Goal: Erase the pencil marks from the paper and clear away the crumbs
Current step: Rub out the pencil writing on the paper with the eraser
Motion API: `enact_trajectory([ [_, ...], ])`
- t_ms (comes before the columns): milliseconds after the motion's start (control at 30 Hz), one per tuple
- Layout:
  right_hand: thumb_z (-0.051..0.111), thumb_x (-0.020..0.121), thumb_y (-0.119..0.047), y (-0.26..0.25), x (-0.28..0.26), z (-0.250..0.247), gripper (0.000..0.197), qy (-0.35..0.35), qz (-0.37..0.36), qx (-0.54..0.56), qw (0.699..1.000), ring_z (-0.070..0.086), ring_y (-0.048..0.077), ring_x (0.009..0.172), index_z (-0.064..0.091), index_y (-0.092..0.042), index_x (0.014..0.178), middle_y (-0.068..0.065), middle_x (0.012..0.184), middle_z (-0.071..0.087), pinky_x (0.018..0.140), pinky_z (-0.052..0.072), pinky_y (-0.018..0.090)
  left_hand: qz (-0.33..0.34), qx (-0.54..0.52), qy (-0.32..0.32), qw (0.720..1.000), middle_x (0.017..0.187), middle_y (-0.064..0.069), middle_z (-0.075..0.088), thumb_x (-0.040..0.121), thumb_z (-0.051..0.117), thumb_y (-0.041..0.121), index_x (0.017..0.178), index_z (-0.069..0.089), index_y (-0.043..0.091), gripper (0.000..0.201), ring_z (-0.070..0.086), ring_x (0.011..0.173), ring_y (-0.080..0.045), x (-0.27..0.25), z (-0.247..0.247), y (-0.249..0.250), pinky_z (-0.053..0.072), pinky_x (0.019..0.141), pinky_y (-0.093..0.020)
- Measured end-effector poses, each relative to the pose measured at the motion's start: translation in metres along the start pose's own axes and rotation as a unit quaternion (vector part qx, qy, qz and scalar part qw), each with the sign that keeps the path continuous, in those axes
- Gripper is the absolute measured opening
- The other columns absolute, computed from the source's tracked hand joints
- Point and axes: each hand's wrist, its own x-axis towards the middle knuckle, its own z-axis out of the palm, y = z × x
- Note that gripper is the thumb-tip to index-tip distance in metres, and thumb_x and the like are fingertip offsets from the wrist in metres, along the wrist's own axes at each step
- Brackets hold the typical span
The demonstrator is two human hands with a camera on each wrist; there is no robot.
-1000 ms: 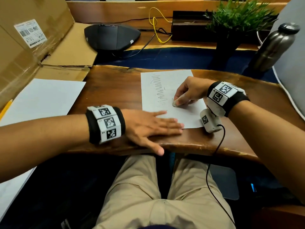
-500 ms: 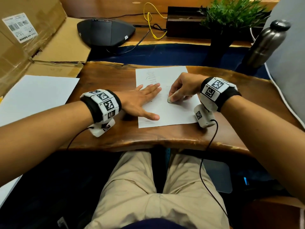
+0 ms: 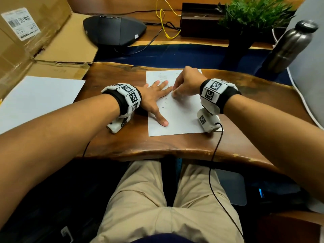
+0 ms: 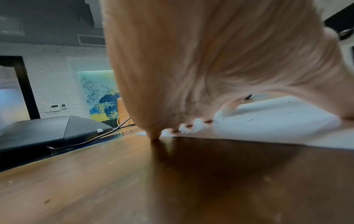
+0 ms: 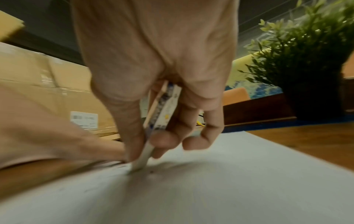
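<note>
The paper is laid on the bench; the plant and bottle are set behind it, the box to its left.

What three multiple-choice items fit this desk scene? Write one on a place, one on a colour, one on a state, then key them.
1. Where does the dark metal bottle stand?
A. far right of the wooden desk
B. on the cardboard box
C. on the paper

2. What colour is the thin looped cable at the back?
A. red
B. yellow
C. white

3. What is the left hand doing?
A. gripping a pencil
B. hanging off the desk
C. lying flat on the white paper sheet

Key: 1 A, it stands right of the green plant. 2 B, it reads yellow. 3 C, its fingers are spread while the right hand pinches the white eraser.
</note>
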Motion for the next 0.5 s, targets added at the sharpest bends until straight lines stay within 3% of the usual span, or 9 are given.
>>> enact_trajectory([
  [100, 0.089, 0.073, -0.030, -0.001, -0.012, 0.001, 0.019, -0.158, -0.039, -0.023, 0.986, 0.066, 0.009, 0.069, 0.083, -0.021, 0.089, 0.001, 0.081, 0.078, 0.062, 0.052, 0.019, 0.001, -0.003, 0.000, 1.000, 0.159, 0.006, -0.033, 0.045, 0.065, 0.087, 0.152, -0.021, 0.037, 0.147, -0.031, 0.146, -0.020, 0.000, 0.001, -0.002, -0.015, 0.119, -0.053],
  [133, 0.090, 0.073, -0.030, -0.001, -0.012, -0.001, 0.019, -0.172, -0.039, -0.015, 0.984, 0.066, 0.009, 0.067, 0.083, -0.021, 0.089, 0.003, 0.083, 0.078, 0.064, 0.055, 0.020, 0.002, -0.005, 0.000, 1.000, 0.159, 0.006, -0.033, 0.045, 0.065, 0.087, 0.152, -0.021, 0.038, 0.146, -0.031, 0.146, -0.020, 0.000, 0.001, -0.002, -0.015, 0.119, -0.053],
  [267, 0.090, 0.073, -0.026, 0.006, 0.003, -0.009, 0.024, -0.043, 0.019, 0.036, 0.998, 0.065, 0.005, 0.062, 0.082, -0.014, 0.092, 0.002, 0.082, 0.077, 0.048, 0.048, 0.013, 0.004, -0.004, -0.003, 1.000, 0.160, 0.007, -0.032, 0.041, 0.064, 0.090, 0.152, -0.021, 0.043, 0.147, -0.030, 0.147, -0.020, 0.002, 0.001, -0.002, -0.016, 0.118, -0.053],
  [300, 0.090, 0.073, -0.026, 0.007, 0.003, -0.008, 0.022, -0.046, 0.014, 0.032, 0.998, 0.066, 0.006, 0.064, 0.082, -0.016, 0.091, 0.001, 0.083, 0.077, 0.049, 0.048, 0.014, 0.002, -0.001, -0.006, 1.000, 0.159, 0.007, -0.033, 0.041, 0.063, 0.090, 0.152, -0.022, 0.043, 0.147, -0.030, 0.147, -0.020, 0.002, 0.000, -0.002, -0.016, 0.118, -0.054],
  [400, 0.090, 0.071, -0.030, 0.004, -0.005, -0.002, 0.020, -0.150, -0.024, 0.001, 0.988, 0.066, 0.009, 0.071, 0.083, -0.021, 0.087, 0.001, 0.084, 0.079, 0.065, 0.058, 0.022, -0.007, 0.004, -0.012, 1.000, 0.158, 0.008, -0.035, 0.041, 0.064, 0.090, 0.151, -0.023, 0.042, 0.148, -0.031, 0.146, -0.020, 0.001, -0.001, -0.002, -0.015, 0.118, -0.056],
  [433, 0.090, 0.071, -0.030, 0.004, -0.006, -0.003, 0.021, -0.154, -0.023, 0.006, 0.988, 0.066, 0.010, 0.073, 0.084, -0.021, 0.088, 0.003, 0.085, 0.079, 0.069, 0.058, 0.024, -0.008, 0.006, -0.015, 1.000, 0.158, 0.008, -0.035, 0.041, 0.064, 0.091, 0.150, -0.023, 0.042, 0.148, -0.031, 0.146, -0.020, 0.000, -0.001, -0.001, -0.014, 0.118, -0.057],
  [500, 0.090, 0.072, -0.030, 0.009, 0.002, -0.009, 0.023, -0.073, 0.007, 0.026, 0.997, 0.067, 0.011, 0.079, 0.083, -0.018, 0.090, 0.004, 0.088, 0.078, 0.067, 0.055, 0.021, -0.010, 0.006, -0.015, 1.000, 0.159, 0.008, -0.034, 0.041, 0.065, 0.090, 0.150, -0.024, 0.043, 0.149, -0.031, 0.146, -0.020, 0.000, -0.001, 0.000, -0.015, 0.117, -0.057],
])
